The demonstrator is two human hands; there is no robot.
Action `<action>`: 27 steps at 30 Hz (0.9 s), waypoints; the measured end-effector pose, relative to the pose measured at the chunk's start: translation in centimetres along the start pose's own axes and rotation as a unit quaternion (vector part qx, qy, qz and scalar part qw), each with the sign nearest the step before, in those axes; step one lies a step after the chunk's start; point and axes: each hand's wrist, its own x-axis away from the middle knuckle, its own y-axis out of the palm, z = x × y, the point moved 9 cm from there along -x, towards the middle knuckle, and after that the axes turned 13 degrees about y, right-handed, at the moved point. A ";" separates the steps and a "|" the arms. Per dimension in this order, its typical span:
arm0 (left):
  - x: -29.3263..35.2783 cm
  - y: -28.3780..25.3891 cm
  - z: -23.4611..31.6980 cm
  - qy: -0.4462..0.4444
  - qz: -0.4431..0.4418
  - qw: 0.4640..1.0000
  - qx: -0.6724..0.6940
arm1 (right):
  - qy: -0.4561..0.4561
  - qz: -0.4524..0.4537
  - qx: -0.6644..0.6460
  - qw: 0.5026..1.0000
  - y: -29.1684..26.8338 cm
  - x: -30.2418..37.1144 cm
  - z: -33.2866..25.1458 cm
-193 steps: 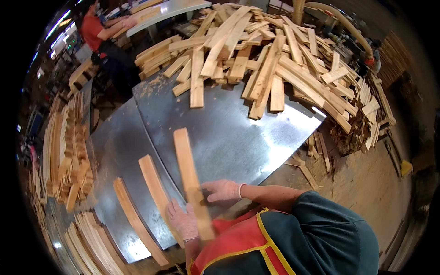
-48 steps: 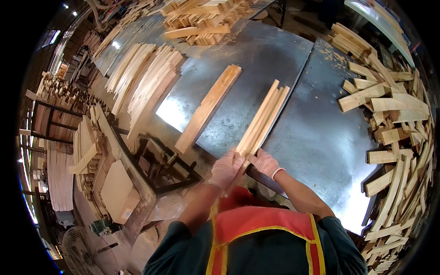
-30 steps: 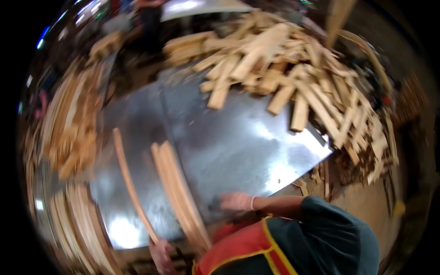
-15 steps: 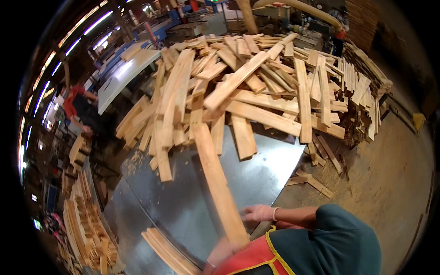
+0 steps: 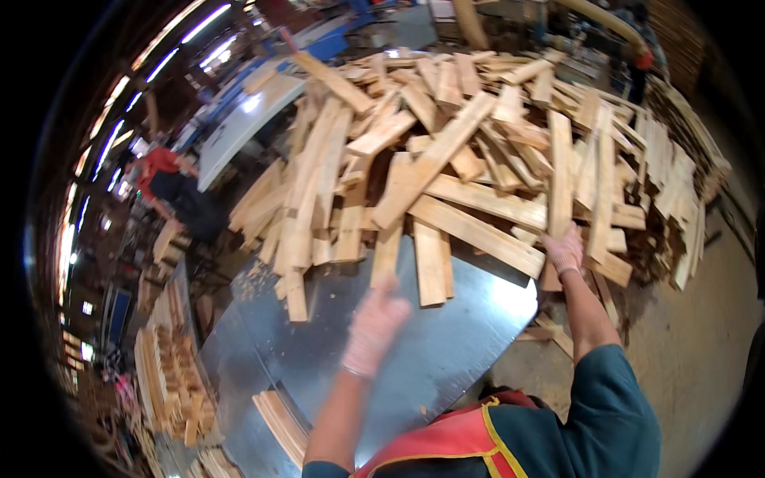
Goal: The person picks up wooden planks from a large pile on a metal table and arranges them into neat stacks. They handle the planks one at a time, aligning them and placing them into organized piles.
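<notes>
Boards (image 5: pixel 478 237) get the work now: the right hand (image 5: pixel 564 250) moved up from the counter's (image 5: pixel 478 319) near edge and grips one. Left hand (image 5: pixel 374 328) moved up too, too blurry to tell its grip.

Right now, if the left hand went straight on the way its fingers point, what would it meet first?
The left hand would probably meet the near end of a pale board jutting from the pile; blur hides whether they touch.
</notes>
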 end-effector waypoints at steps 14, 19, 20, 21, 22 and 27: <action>19.0 -1.2 -8.9 -0.078 -0.019 0.988 -0.130 | -0.063 -0.469 -0.236 0.849 6.4 36.6 -1.0; 26.6 -10.6 -13.3 -0.270 0.178 0.943 -0.074 | -0.398 -0.574 -0.019 0.715 10.6 55.3 -1.3; 29.0 -12.5 -14.6 -0.278 0.249 0.927 -0.042 | -0.418 -0.567 0.016 0.710 11.5 55.6 -0.8; 33.3 -15.1 -17.1 -0.224 0.375 0.899 0.035 | -0.435 -0.551 0.048 0.710 12.3 55.1 -0.5; 36.7 -17.5 -18.6 -0.203 0.441 0.869 0.091 | -0.443 -0.527 0.079 0.721 12.6 54.0 -0.1; 49.0 -25.3 -12.7 -0.279 0.370 0.756 -0.462 | -0.356 -0.566 0.196 0.718 12.4 51.3 2.3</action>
